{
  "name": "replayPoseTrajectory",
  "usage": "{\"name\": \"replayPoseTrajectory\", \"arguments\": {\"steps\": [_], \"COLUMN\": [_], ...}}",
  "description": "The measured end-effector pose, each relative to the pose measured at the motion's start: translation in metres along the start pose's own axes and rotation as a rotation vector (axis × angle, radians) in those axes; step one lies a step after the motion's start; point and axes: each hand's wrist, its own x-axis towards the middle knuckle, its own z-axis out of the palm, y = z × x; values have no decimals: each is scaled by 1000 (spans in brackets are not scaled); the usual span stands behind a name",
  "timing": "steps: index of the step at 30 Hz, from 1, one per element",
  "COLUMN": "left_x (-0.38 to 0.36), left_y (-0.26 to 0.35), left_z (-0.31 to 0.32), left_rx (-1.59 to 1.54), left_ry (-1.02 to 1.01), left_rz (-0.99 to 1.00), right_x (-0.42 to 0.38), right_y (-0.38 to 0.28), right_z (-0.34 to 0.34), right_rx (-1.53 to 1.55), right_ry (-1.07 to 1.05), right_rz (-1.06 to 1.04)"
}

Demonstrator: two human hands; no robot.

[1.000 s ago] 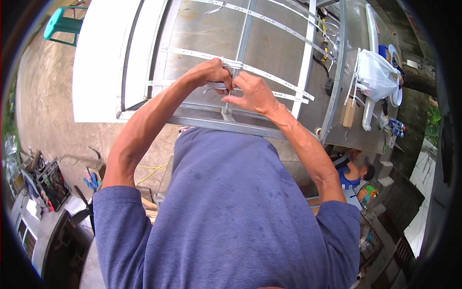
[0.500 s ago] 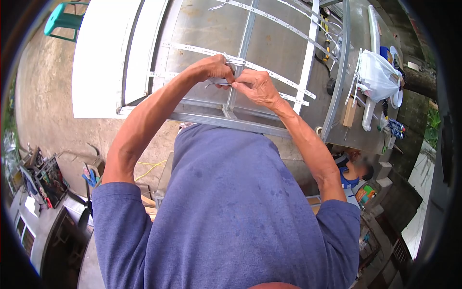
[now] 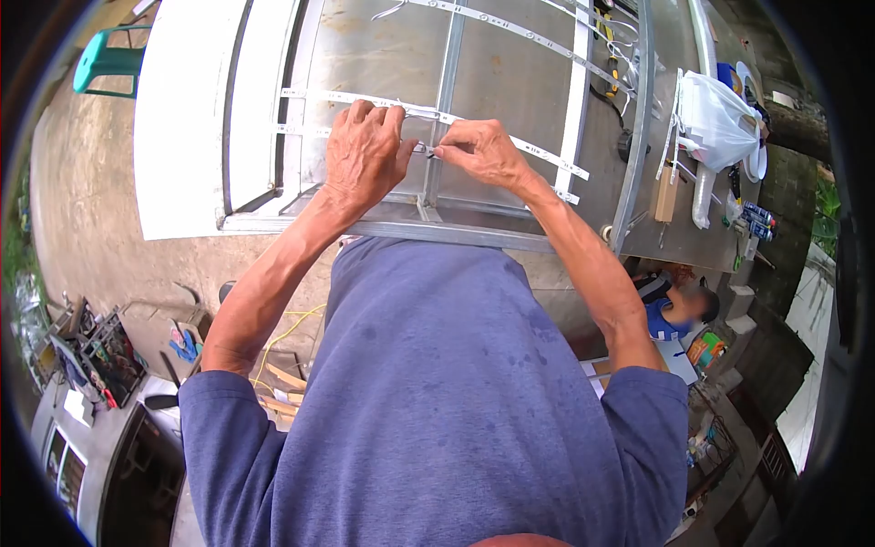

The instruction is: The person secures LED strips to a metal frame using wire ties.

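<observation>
My left hand is closed, knuckles up, with its fingers curled over a white LED strip that runs across a metal frame. A short thin wire with a dark spot spans the small gap between my left thumb and my right fingertips. My right hand pinches the wire's right end between thumb and forefinger. Below lies a second LED strip, partly covered by my hands. A vertical metal bar passes behind the wire. My left fingertips are hidden.
More LED strips cross the frame farther up. On the right, a table holds a white plastic bag, a wood block and tools. Another person is low on the right. A green stool stands at upper left.
My left hand has turned from a side-on pinch to back-up and moved left, its fingers now over the strip. My right hand has shifted slightly left. The view has moved a little.
</observation>
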Motion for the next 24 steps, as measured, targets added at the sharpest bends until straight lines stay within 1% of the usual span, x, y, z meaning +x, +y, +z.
{"name": "replayPoseTrajectory", "arguments": {"steps": [1,2,5,6,9,12,16,18,19,22,24], "left_x": [0,2,2,4,9,10,10,11,10,8,8], "left_y": [3,4,10,9,3,-1,-5,-7,-8,-8,-8], "left_z": [-1,0,16,22,31,35,38,39,41,46,46], "left_rx": [-17,-47,-336,-294,-416,-489,-504,-532,-539,-563,-571], "left_ry": [113,81,-203,-231,-226,-265,-303,-335,-318,-288,-288], "left_rz": [91,183,6,-2,-85,-161,-176,-190,-186,-180,-192], "right_x": [0,1,1,2,2,3,2,0,-1,-4,-4], "right_y": [1,-1,-6,-2,2,3,2,6,7,2,4], "right_z": [0,-1,-4,-3,-5,-5,-8,-9,-9,-12,-9], "right_rx": [7,15,29,27,6,-17,12,22,26,217,188], "right_ry": [0,-6,-19,-16,-17,-18,-43,-40,-37,-83,-57], "right_rz": [-4,13,35,20,-2,-10,31,0,-13,254,197]}}
